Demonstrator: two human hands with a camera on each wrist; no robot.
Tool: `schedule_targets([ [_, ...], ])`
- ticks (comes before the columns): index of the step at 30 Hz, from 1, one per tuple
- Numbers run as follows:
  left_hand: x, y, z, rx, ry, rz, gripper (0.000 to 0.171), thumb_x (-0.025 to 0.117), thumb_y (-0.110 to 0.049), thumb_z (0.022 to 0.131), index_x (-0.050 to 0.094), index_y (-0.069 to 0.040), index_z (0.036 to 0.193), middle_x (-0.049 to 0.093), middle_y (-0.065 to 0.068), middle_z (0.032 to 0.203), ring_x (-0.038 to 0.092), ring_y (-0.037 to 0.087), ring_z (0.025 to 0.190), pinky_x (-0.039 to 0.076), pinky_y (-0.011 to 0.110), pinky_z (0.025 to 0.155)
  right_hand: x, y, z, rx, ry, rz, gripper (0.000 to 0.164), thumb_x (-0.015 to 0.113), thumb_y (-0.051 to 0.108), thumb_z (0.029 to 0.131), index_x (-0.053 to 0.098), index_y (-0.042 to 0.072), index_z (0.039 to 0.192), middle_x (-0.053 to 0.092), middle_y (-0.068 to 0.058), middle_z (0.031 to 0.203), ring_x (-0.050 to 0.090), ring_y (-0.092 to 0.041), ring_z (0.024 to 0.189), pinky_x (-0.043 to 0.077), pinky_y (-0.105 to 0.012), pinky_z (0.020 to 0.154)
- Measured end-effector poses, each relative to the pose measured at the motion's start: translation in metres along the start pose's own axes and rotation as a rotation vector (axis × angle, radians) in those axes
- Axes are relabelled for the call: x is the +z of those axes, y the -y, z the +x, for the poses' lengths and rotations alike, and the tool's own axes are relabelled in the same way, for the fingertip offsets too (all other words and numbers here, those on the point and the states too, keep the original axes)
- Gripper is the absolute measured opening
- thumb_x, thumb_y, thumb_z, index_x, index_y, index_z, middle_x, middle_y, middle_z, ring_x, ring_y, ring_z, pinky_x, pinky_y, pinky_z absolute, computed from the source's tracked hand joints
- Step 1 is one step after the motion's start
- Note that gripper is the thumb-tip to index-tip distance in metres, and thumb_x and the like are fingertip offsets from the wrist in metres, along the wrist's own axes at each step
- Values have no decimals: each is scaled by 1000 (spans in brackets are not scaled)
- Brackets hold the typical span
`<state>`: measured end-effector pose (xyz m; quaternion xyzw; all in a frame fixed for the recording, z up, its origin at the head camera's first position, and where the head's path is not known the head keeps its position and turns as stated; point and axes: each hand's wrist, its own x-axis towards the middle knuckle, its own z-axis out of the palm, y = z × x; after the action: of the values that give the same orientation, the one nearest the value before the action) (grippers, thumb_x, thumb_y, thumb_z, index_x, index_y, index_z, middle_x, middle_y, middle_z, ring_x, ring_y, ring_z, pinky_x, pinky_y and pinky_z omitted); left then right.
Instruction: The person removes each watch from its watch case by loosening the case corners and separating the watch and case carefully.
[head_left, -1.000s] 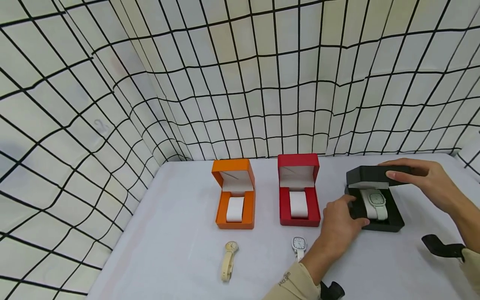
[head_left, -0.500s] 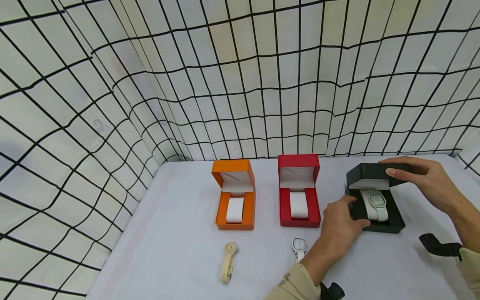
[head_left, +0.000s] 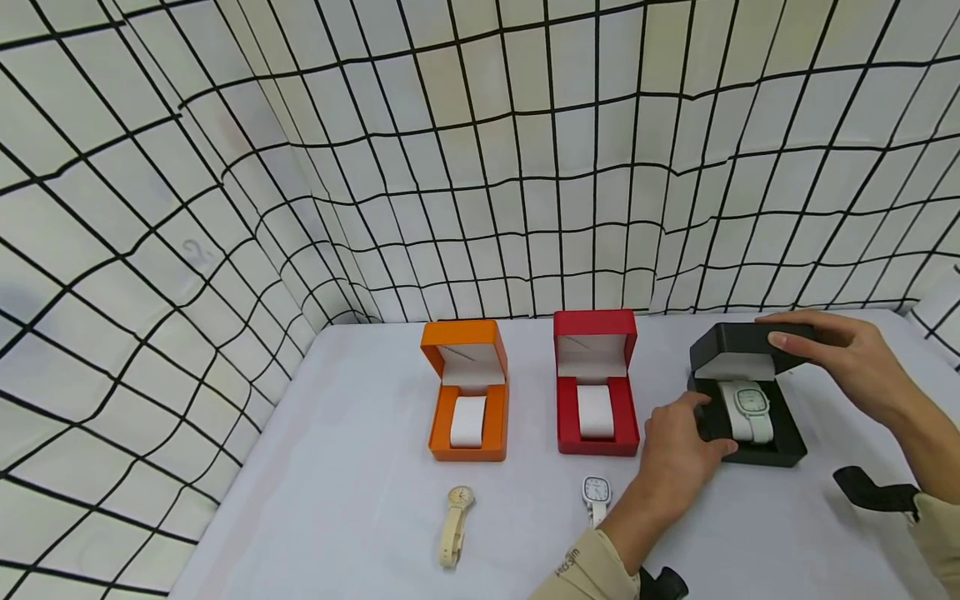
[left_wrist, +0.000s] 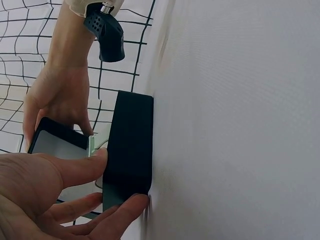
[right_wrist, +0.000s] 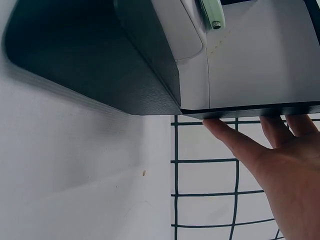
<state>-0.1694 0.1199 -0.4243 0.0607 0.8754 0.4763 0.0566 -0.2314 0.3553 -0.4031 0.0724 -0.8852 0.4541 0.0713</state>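
A black watch box (head_left: 789, 442) stands at the right of the table, its lid (head_left: 738, 342) tilted up to show the pale lining. Inside, a pale green watch (head_left: 752, 402) is wrapped round the white cushion (head_left: 735, 412). My left hand (head_left: 678, 450) grips the base at its left side; the left wrist view shows its thumb (left_wrist: 92, 167) at the rim and fingertips on the outer wall. With my right hand (head_left: 862, 358) I hold the lid by its right end, thumb in front. In the right wrist view its fingers (right_wrist: 235, 140) touch the lid's edge.
Left of the black box stand a red watch box (head_left: 597, 446) and an orange watch box (head_left: 468, 454), lids up, each with a white cushion. A cream watch (head_left: 453, 529) and a white watch (head_left: 597, 492) lie before them. A black-lined grid backdrop (head_left: 480, 167) surrounds the table.
The black box's lid has tipped a little further back, showing more lining, with my right hand on it. My left hand keeps its place on the base.
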Motion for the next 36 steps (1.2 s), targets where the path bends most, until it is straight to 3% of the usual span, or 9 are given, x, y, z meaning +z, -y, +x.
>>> schedule_targets([
  [11, 2, 0, 0, -19, 4, -14, 54, 91, -16, 80, 70, -23, 129, 74, -6, 126, 64, 4, 115, 57, 26, 93, 2, 1, 2, 47, 10, 62, 43, 62, 31, 105, 60, 11, 144, 53, 30, 127, 51, 14, 113, 43, 1, 83],
  [21, 2, 1, 1, -35, 0, -10, 52, 91, -16, 80, 71, -24, 127, 74, -5, 125, 64, 4, 112, 57, 25, 91, 0, 3, 5, 61, 4, 23, 45, 56, 38, 108, 56, 15, 146, 49, 31, 126, 50, 18, 109, 47, 0, 79],
  [36, 2, 0, 1, -8, -9, 11, 52, 91, -17, 80, 71, -22, 128, 75, -4, 124, 64, 4, 112, 57, 24, 92, 3, 3, 8, 72, -83, 13, 50, 56, 45, 106, 56, 18, 148, 50, 36, 122, 49, 21, 105, 51, -4, 74],
])
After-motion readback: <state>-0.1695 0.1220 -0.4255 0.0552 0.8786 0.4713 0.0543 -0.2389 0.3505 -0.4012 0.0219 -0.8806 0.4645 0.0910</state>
